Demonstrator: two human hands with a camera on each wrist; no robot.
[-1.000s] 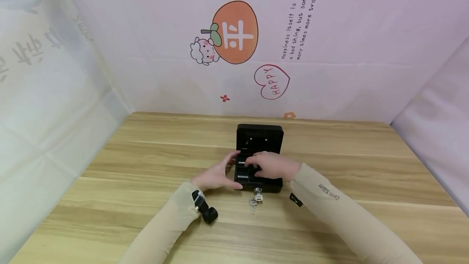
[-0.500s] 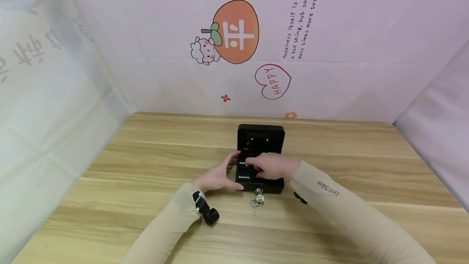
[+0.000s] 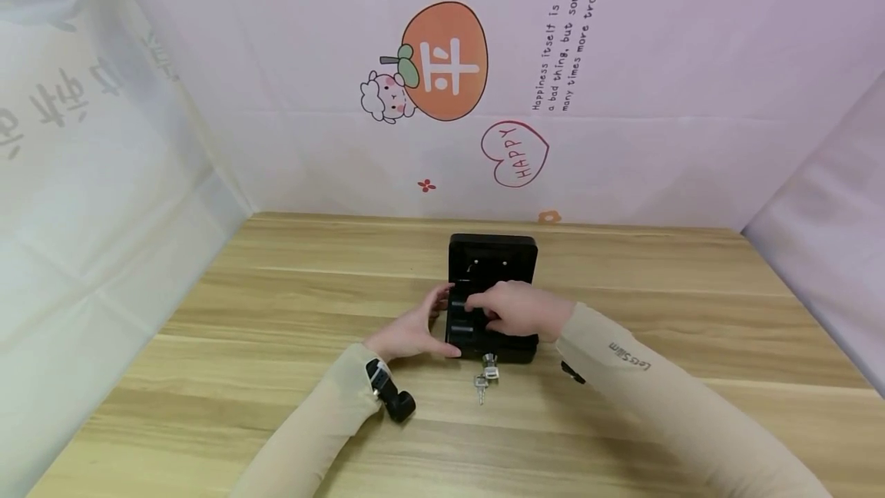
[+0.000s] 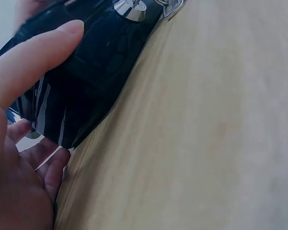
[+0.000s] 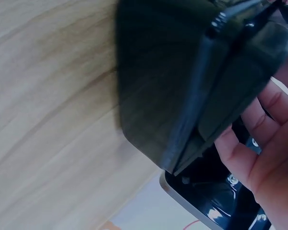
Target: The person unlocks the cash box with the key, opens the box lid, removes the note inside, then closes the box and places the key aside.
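A black cash box stands on the table with its lid raised at the back. My left hand grips the box's left end, thumb on the front wall and fingers round the far corner. Inside the box is a black compartment tray. My right hand reaches in from the right, with curled index finger and thumb pinching the tray; its fingertips are partly hidden. In the right wrist view, fingers show behind the dark tray wall. A silver lock sits in the front wall.
A key stands in the lock, and a second silver key hangs from it onto the wood-grain table. A black wrist camera is strapped to the left wrist. Printed cloth walls the back and sides.
My right hand has risen slightly, and the tray's compartments appear a little higher in the box. My left hand keeps its hold on the box's left end.
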